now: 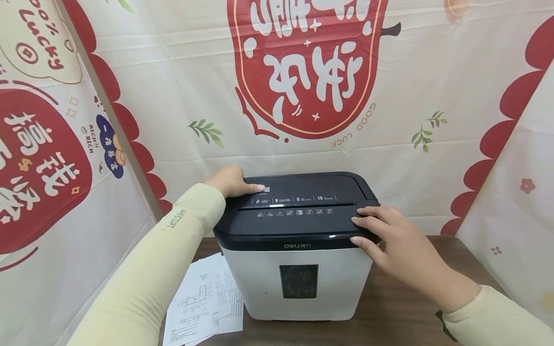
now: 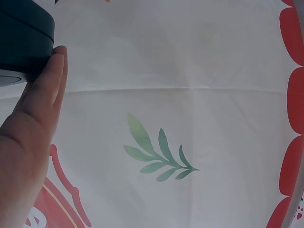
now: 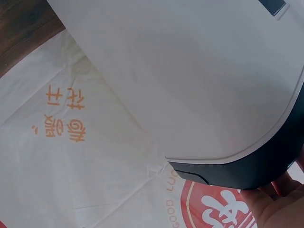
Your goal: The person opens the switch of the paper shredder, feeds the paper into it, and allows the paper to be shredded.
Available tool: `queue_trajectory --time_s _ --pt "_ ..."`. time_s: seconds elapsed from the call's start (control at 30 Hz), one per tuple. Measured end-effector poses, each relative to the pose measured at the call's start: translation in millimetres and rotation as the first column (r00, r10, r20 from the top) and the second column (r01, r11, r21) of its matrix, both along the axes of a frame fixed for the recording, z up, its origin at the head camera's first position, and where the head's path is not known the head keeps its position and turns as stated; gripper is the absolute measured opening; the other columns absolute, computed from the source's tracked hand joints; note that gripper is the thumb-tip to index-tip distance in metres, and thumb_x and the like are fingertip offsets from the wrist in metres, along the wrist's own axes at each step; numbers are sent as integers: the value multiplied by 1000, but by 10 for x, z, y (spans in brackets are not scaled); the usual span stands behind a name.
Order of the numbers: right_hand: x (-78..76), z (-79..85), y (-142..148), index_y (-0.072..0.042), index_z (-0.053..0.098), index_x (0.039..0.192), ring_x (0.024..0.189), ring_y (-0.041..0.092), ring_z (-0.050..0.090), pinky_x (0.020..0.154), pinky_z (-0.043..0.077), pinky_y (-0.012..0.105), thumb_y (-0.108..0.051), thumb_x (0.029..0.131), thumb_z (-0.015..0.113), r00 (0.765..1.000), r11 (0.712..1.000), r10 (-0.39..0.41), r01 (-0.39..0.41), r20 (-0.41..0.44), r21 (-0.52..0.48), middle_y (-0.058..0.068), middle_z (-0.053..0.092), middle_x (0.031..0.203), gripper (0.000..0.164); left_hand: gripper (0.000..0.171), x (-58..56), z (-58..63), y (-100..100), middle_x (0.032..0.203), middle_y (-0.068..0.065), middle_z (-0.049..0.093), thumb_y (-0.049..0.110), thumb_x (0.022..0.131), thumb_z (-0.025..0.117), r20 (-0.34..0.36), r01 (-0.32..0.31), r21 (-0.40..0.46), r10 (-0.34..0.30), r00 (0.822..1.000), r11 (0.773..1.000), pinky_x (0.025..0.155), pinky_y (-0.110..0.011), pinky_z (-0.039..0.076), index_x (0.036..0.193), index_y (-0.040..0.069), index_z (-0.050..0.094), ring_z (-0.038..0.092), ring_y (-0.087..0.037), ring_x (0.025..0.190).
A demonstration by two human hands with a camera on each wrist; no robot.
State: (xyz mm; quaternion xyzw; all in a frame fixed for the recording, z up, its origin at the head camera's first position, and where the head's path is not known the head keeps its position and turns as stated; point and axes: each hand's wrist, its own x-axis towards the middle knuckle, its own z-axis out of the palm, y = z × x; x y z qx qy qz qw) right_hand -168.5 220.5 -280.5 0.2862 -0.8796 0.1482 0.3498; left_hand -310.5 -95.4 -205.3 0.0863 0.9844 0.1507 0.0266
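A paper shredder (image 1: 303, 283) with a white bin and a black top (image 1: 298, 226) stands upright between the hands. My left hand (image 1: 231, 182) is at the top's back left corner, its thumb touching a small light-coloured switch (image 1: 266, 189). In the left wrist view, straight fingers (image 2: 50, 80) of that hand lie against the side of the black top. At the right edge, my right hand (image 1: 396, 240) rests spread fingertips on the top, with the thumb at the front rim. The right wrist view shows the right hand (image 3: 280, 204) touching the black top's edge.
Printed sheets of paper (image 1: 205, 302) lie on the dark wooden table (image 1: 389, 307), left of the shredder. A patterned cloth (image 1: 173, 96) hangs behind it and along both sides. The shredder's narrow feed slot (image 1: 298, 205) runs across its top.
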Motion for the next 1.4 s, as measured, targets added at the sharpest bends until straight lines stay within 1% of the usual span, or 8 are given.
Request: queue_trajectory --time_s 0.13,0.27,0.43,0.6,0.73,0.97,1.13,1.4 --pt "1 -11 12 -6 71 109 107 34 57 87 47 51 -28 84 74 1000 1000 3 -3 -4 -10 12 63 112 33 50 -1 -8 -4 76 -10 58 51 83 69 -3 8 4 -8 1000 1000 68 -32 43 91 2 64 57 -24 78" --pt "-4 -4 17 -7 71 110 107 32 57 88 47 49 -24 80 77 1000 1000 6 -5 7 -14 9 63 114 34 53 -9 -20 -27 81 -11 59 52 82 69 -4 5 17 -5 1000 1000 70 -32 43 95 1 62 56 -25 81" --pt "7 31 13 -9 71 111 109 31 56 89 46 50 -19 74 81 998 1000 -13 13 62 -9 8 63 115 39 57 -42 -40 -59 85 -12 60 53 81 70 2 1 39 -1 1000 999 73 -34 45 101 1 62 57 -26 84" --pt "28 81 8 -9 70 112 109 32 56 87 48 52 -20 76 81 993 1000 -28 29 118 0 8 62 116 39 61 -48 -55 -75 89 -12 61 54 81 69 4 -12 51 12 1000 999 76 -35 46 108 0 62 57 -26 87" --pt "45 109 -4 -10 71 112 109 31 56 86 49 51 -22 77 80 988 999 -44 45 151 3 8 62 116 38 67 -12 -54 -75 98 -15 63 54 82 68 5 -10 59 9 1000 998 83 -38 48 119 -2 59 58 -28 93" --pt "55 135 -28 -11 72 109 105 29 57 83 50 49 -24 77 80 987 998 -66 63 147 22 6 63 113 36 78 27 -85 -56 125 -19 58 52 85 65 -6 8 81 -8 1000 997 101 -44 42 138 -3 47 54 -30 112" --pt "60 144 -53 -11 72 109 106 29 57 82 50 49 -25 76 80 987 997 -77 73 138 34 6 63 113 37 79 47 -120 -66 134 -20 53 51 86 65 -19 1 115 1 1000 993 105 -45 39 142 -1 43 51 -31 118" --pt "95 147 -102 -14 66 121 114 32 54 82 50 52 -24 75 81 991 998 -70 70 115 0 9 58 125 50 79 117 -95 -104 144 -18 45 51 89 60 -65 12 173 -1 998 985 108 -47 34 147 3 36 45 -31 128"
